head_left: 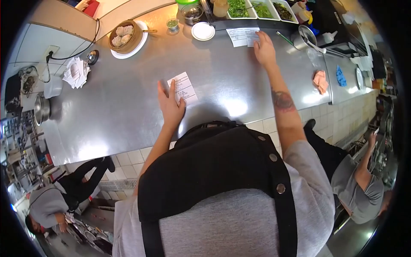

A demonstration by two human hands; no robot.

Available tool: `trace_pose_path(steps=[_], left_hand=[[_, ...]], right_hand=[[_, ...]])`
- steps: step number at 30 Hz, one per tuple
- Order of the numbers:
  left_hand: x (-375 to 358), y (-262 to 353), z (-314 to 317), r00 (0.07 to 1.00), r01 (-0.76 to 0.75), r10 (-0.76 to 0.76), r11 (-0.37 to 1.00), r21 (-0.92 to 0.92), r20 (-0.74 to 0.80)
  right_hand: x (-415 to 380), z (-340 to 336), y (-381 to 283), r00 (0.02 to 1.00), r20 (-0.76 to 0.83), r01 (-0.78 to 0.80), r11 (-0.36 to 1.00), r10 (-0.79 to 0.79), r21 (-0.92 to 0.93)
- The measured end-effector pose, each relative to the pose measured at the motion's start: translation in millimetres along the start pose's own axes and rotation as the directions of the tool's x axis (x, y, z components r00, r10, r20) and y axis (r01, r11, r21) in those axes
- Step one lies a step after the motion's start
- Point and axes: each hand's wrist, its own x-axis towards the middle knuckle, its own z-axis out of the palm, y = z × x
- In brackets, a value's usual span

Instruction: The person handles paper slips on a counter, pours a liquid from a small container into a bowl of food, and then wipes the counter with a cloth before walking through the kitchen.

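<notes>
The left hand (170, 107) lies flat, fingers spread, pinning a small paper slip (183, 88) on the steel tabletop (128, 94) — no closed grip. Farther off, the right hand (264, 48) presses open-palmed on two more slips (242, 36). Judging by this, slips are being sorted — next probably needs sliding one over.

Bamboo steamer (125, 36); pink cloth (320, 80)

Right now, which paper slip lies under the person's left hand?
The lone slip mid-counter, under the left hand. The other slips lie by the far edge at the right hand.
</notes>
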Motion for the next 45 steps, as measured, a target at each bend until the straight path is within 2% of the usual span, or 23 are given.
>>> trace_pose_path(steps=[1,2,3,4,9,12,17,19,21,26,28,29,30,32,33,35,38,45], left_hand=[[-5.1,3.6,8.6,0.997,-0.021,0.024,0.999,0.046,-0.067],[-10.4,5.4,12.5,0.998,-0.012,0.016,0.998,0.060,-0.067],[-15.5,7.3,15.2,0.998,-0.049,0.038,0.972,0.231,0.052],[-18.5,8.6,19.1,0.985,-0.105,0.042,0.917,0.384,0.169],[-11.4,22.6,21.7,0.989,-0.108,0.057,0.910,0.401,0.136],[-1.1,26.6,25.1,0.976,-0.174,0.099,0.885,0.431,0.192],[15.3,31.2,34.1,0.973,-0.167,0.076,0.882,0.440,0.218],[13.0,25.6,30.6,0.973,-0.148,0.041,0.865,0.480,0.225],[14.2,24.5,34.8,0.990,-0.058,0.007,0.929,0.366,0.139],[13.4,18.7,34.3,0.993,-0.011,-0.025,0.953,0.303,0.117],[14.1,20.2,32.7,0.986,-0.056,-0.007,0.929,0.366,0.169],[14.6,19.8,32.9,0.989,-0.061,0.008,0.931,0.359,0.149],[14.1,20.2,32.4,0.989,-0.059,0.005,0.931,0.359,0.150],[14.1,21.9,32.0,0.989,-0.064,0.008,0.920,0.387,0.145],[14.5,21.4,32.3,0.990,-0.064,0.009,0.920,0.387,0.141],[15.0,21.4,30.9,0.990,-0.067,0.016,0.932,0.357,0.142],[14.7,26.9,27.8,0.990,-0.062,0.010,0.929,0.364,0.144],[13.6,24.3,28.9,0.992,-0.072,0.030,0.936,0.344,0.125]], right_hand=[[10.1,6.5,12.1,0.988,0.151,-0.001,0.996,0.014,-0.086],[17.0,11.6,24.2,0.954,0.298,0.016,0.984,0.038,-0.175],[18.5,17.0,33.5,0.891,0.440,0.014,0.964,0.109,-0.266],[17.2,20.3,42.5,0.891,0.444,0.021,0.965,0.100,-0.260],[-3.3,3.3,74.4,0.940,0.329,0.001,0.966,0.087,-0.259],[-1.4,-7.6,97.9,0.940,0.324,-0.003,0.955,0.104,-0.298],[20.9,2.6,111.8,0.938,0.330,-0.009,0.959,0.106,-0.283],[22.2,12.9,115.3,0.951,0.298,0.023,0.938,0.086,-0.345],[21.7,14.8,116.3,0.958,0.281,0.032,0.950,0.059,-0.311],[25.6,12.8,95.5,0.974,0.217,0.017,0.945,0.057,-0.326],[30.9,7.4,60.6,0.991,0.117,0.090,0.969,-0.064,-0.231],[31.2,16.4,55.4,0.981,0.143,0.139,0.990,-0.133,-0.031],[30.9,22.7,43.7,0.980,0.147,0.139,0.990,-0.133,-0.031],[28.5,34.7,16.6,0.911,0.318,0.136,0.920,-0.261,0.367],[25.3,39.0,4.7,0.911,0.315,0.139,0.920,-0.264,0.367],[15.2,46.6,-12.6,0.865,0.442,0.207,0.971,-0.237,0.117],[7.4,48.9,-9.7,0.897,0.377,0.226,0.972,-0.233,0.064],[0.5,23.3,3.8,0.883,0.437,0.194,0.981,-0.172,-0.006]])
